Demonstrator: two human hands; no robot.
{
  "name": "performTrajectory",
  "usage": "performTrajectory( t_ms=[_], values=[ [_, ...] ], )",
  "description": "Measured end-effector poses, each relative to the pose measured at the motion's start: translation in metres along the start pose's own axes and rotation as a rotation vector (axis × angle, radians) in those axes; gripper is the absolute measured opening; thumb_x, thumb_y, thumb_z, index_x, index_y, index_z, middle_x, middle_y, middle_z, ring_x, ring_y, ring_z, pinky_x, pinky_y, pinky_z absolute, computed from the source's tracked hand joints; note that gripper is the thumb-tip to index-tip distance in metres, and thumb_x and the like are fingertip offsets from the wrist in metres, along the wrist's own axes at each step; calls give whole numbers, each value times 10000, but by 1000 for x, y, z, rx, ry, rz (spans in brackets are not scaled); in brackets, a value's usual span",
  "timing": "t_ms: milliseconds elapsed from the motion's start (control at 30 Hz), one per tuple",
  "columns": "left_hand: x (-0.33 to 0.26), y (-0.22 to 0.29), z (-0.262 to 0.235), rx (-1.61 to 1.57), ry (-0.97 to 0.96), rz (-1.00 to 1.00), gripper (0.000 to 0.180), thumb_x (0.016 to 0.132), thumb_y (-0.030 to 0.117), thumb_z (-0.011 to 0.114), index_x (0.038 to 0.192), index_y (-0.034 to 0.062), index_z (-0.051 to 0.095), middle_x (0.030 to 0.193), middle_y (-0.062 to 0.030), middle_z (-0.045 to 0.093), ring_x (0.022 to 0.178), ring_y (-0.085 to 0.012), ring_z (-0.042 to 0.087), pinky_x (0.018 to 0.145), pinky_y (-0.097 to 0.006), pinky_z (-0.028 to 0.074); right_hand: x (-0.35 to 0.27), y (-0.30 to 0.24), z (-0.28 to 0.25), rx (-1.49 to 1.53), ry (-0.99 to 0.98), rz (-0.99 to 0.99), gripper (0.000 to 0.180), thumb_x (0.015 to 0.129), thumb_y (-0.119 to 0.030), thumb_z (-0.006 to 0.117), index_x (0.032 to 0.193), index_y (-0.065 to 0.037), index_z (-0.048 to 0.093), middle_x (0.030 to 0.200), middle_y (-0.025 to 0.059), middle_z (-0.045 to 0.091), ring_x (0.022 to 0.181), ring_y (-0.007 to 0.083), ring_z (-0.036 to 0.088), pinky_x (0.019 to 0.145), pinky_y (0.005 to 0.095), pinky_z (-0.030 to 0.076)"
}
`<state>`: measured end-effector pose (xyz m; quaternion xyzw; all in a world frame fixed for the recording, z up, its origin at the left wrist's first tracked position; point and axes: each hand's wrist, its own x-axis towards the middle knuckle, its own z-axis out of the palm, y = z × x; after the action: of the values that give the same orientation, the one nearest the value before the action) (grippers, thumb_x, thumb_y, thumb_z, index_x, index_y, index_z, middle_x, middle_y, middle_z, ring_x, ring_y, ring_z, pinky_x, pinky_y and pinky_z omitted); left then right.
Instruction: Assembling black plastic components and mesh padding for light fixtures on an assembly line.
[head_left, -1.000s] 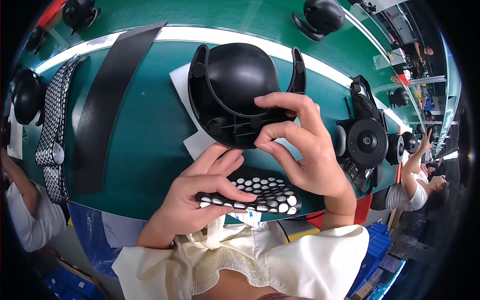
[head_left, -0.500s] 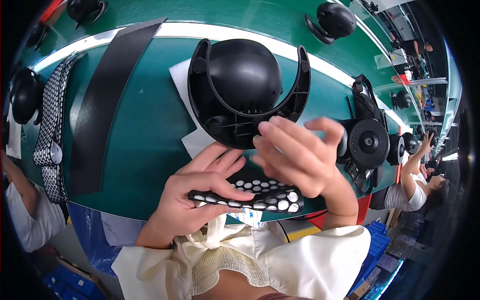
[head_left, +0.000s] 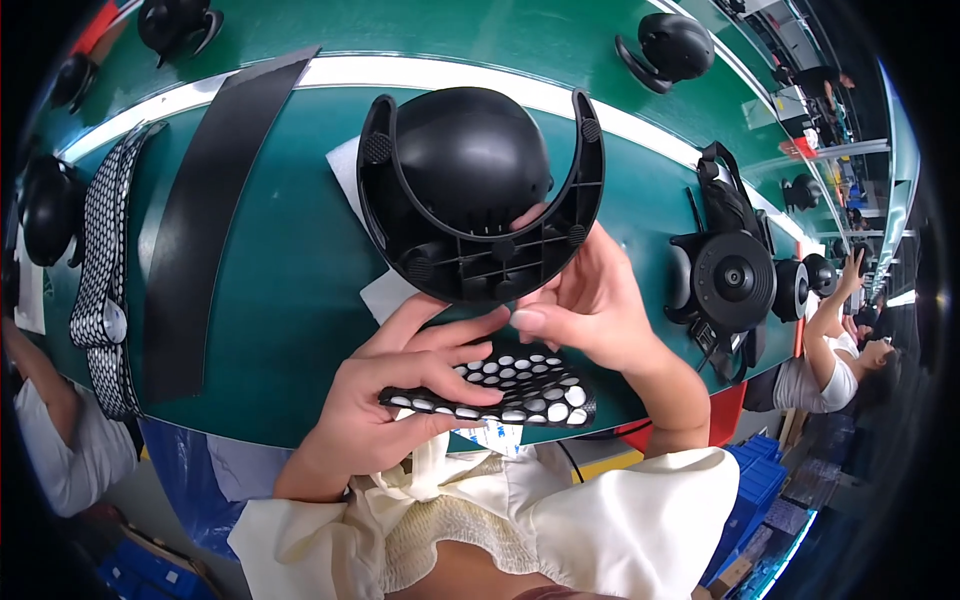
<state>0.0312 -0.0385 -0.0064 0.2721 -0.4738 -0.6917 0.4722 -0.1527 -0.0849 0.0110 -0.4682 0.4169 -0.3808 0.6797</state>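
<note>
A green worktop (head_left: 290, 270) is bordered along its far edge by a white strip (head_left: 400, 71). A second green surface (head_left: 420, 25) lies beyond the strip. Blue crates (head_left: 745, 490) stand below the near right corner. A bright light (head_left: 903, 298) shows well beyond the right end.

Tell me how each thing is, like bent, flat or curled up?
Left hand: closed on the dotted sheet
Dotted sheet: bent, in the left hand
Right hand: fingers bent, partly behind the crescent base; grip unclear
Crescent base: ribbed side showing
Long black strip: lying flat
Dotted strip at far left: partly curled up
</note>
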Motion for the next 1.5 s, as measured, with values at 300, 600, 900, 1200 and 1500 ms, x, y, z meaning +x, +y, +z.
performTrajectory(
  t_ms=[300,600,900,1200,1500],
  values=[
    [-2,2,4,29,37,-52,187,634,-87,633,814,-39,614,1134,-234,445,1015,-283,513,844,-340,463,6,-11,4,-4,-61,73,261,777,-85,575,964,-11,408,599,54,538,414,76,497,341,177,363],
    [-10,-2,11,-38,42,-100,227,588,-145,605,801,-65,606,1178,-293,399,1017,-372,500,816,-385,466,31,-51,-15,-163,163,-218,260,785,-271,557,795,-11,563,593,14,528,432,58,462,359,176,336],
    [-12,4,16,-15,53,-107,217,559,-170,553,753,-81,590,1126,-283,454,999,-345,521,842,-369,437,220,-1,-106,-2239,667,-681,62,666,-130,537,631,-88,566,570,31,549,495,138,556,472,296,325],
    [-13,-1,9,-144,58,-72,206,621,-179,539,794,-68,566,1084,-298,475,1003,-363,512,867,-410,414,256,13,-117,-2224,319,-227,282,808,-270,451,678,-125,655,693,29,621,674,209,591,533,387,377],
    [-21,-10,-13,-156,118,-99,148,664,-147,527,800,-89,511,967,-298,542,954,-330,537,868,-367,403,159,-163,-225,-1869,968,429,928,524,-405,762,1279,-165,278,1330,105,290,1171,329,345,826,660,292]
  ],
)
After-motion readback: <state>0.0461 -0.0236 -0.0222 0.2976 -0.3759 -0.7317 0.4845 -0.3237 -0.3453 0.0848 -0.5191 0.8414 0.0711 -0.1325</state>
